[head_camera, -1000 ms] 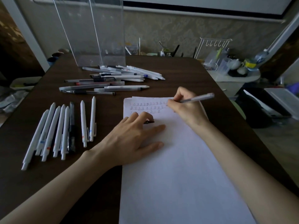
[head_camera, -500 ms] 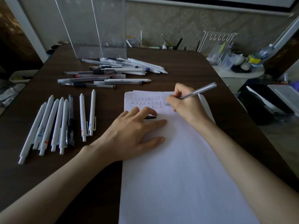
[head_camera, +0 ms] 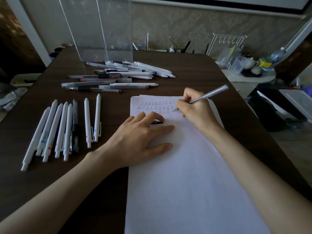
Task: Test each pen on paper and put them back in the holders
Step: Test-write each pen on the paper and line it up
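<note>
My right hand (head_camera: 195, 112) grips a clear pen (head_camera: 209, 95), and its tip touches the white paper (head_camera: 185, 174) at the end of the third row of written marks. My left hand (head_camera: 135, 141) rests on the paper's left edge. Its thumb and index finger lie straight, while the other fingers curl over a small black pen cap (head_camera: 158, 122). Several white pens (head_camera: 55, 130) lie in a row to the left of the paper. A loose pile of pens (head_camera: 118, 76) lies beyond the sheet. Two clear holders (head_camera: 101, 27) stand at the table's far side.
The dark wooden table (head_camera: 211, 71) ends close on the right. Beyond that edge stands a white side table (head_camera: 249, 78) with cups, bottles and a wire rack (head_camera: 226, 43). A white tray (head_camera: 23, 80) sits off the table's left edge.
My right hand has brought the pen tip down from the top row of marks to the third row. My left hand has stayed on the paper.
</note>
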`<action>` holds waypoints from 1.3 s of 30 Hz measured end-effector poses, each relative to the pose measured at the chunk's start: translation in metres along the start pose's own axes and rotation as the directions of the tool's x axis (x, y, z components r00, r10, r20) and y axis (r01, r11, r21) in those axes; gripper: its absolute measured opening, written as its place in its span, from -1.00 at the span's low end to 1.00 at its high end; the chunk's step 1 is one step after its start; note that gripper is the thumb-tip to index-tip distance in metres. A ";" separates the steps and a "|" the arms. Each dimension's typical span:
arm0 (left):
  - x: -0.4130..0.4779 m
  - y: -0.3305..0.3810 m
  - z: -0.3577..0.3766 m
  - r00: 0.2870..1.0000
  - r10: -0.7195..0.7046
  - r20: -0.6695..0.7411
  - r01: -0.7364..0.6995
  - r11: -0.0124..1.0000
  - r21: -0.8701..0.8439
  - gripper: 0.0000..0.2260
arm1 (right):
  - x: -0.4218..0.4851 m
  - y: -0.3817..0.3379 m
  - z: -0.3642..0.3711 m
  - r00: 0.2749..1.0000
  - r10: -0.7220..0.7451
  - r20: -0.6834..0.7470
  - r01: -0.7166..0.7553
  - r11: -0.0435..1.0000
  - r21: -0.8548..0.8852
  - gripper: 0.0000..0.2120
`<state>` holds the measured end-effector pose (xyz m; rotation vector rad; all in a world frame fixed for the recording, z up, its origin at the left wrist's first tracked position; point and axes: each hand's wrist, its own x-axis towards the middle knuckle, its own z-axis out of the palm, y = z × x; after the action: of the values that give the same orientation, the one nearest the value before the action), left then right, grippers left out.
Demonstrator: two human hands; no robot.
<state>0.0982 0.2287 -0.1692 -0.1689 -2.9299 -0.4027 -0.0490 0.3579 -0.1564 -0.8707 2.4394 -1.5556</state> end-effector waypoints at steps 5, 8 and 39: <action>0.000 -0.001 0.001 1.000 0.014 -0.002 -0.014 1.000 0.008 -0.51 | -0.001 -0.001 0.001 1.000 0.004 0.014 -0.004 1.000 -0.005 -0.81; 0.000 -0.001 0.001 1.000 0.021 -0.007 -0.021 1.000 0.012 -0.51 | -0.002 -0.002 0.000 1.000 0.011 0.028 -0.011 1.000 0.008 -0.82; 0.000 -0.003 -0.008 0.928 -0.214 -0.306 0.093 0.926 -0.366 -0.68 | -0.019 -0.019 -0.001 0.973 -0.110 0.204 -0.044 0.776 0.630 -0.72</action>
<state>0.0989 0.2232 -0.1626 0.0851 -2.5144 -0.8784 -0.0256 0.3628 -0.1431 -0.8833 1.5629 -1.9692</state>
